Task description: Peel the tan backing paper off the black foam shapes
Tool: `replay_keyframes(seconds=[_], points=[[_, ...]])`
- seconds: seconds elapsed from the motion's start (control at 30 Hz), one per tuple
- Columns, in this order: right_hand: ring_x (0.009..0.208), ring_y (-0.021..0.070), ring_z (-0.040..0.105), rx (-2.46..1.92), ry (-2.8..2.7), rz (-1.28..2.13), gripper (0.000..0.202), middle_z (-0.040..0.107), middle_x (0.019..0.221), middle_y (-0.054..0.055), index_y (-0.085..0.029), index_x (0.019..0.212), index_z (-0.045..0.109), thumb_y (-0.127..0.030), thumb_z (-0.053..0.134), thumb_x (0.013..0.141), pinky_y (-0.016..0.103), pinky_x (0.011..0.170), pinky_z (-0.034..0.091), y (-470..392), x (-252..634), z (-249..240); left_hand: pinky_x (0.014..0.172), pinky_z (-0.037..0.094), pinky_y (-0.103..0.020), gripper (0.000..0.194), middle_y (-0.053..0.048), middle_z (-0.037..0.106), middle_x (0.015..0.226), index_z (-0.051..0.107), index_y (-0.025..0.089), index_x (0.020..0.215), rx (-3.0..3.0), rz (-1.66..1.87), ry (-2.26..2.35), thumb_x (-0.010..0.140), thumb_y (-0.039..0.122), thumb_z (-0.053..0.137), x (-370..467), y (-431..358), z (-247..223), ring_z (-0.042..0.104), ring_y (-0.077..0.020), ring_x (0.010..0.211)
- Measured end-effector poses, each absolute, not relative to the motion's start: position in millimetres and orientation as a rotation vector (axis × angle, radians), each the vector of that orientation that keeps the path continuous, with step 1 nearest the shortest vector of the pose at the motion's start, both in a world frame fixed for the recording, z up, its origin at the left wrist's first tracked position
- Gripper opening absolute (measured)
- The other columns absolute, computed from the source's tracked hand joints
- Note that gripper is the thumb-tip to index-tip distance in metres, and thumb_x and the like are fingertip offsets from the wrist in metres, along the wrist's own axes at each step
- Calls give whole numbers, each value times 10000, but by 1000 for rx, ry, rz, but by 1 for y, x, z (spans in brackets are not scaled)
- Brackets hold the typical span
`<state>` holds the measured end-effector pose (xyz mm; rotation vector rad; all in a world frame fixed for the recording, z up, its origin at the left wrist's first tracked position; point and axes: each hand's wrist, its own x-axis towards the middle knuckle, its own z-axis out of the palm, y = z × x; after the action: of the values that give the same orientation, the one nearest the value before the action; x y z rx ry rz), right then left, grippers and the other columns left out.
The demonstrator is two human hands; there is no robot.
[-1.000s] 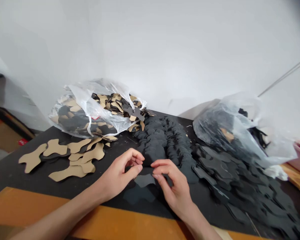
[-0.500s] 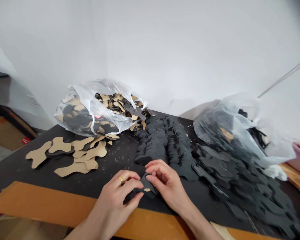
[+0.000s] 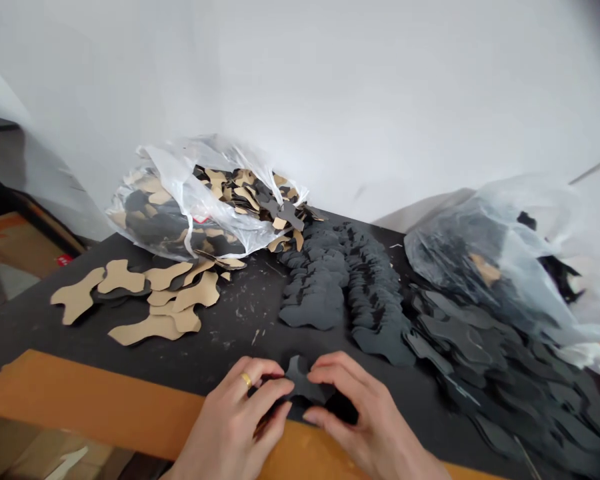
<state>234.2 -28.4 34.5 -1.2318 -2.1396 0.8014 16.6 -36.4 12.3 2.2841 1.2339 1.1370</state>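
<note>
A small dark piece is held between both hands just above the front part of the black table. The left hand, a gold ring on one finger, has its grip closed on the piece's left side; the right hand grips the right side, fingers above, thumb below. Beyond lie two overlapping rows of dark pieces. Tan pieces spread to the left, with a loose dark heap to the right. Behind these sit a filled plastic bag and a second bag, near the white wall.
</note>
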Motion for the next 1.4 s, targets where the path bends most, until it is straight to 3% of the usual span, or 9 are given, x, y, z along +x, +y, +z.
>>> replay_keyframes(seconds=[0.2,0.77,1.17,1.4], points=[[948,230,640,-1102,-2210,499,249,647,1059,100,-218,1124,631,-131,629,891,335,805,569,-28,231,21,734,569,-348,204,-75,648,989,659,204,1071,2339,1096,1283,913,124,559,17,-34,7,608,-220,864],[911,225,597,-1064,-2197,517,255,617,1045,117,-176,1139,642,-108,623,893,351,766,576,-23,230,18,789,573,-328,259,-70,630,1069,630,219,1187,2351,880,1373,950,169,537,15,-36,8,596,-206,914],[904,215,587,-1048,-2182,490,243,621,1040,117,-145,1122,666,-90,631,887,331,754,567,-21,229,16,794,564,-293,243,-60,639,1060,637,214,1164,2375,882,1388,962,157,514,15,-33,8,607,-185,907],[924,216,594,-1056,-2193,520,246,624,1056,119,-146,1133,670,-91,610,901,333,777,567,-22,230,18,768,575,-275,481,-35,676,998,450,221,1386,2280,847,1459,913,172,525,15,-33,14,645,-183,871]])
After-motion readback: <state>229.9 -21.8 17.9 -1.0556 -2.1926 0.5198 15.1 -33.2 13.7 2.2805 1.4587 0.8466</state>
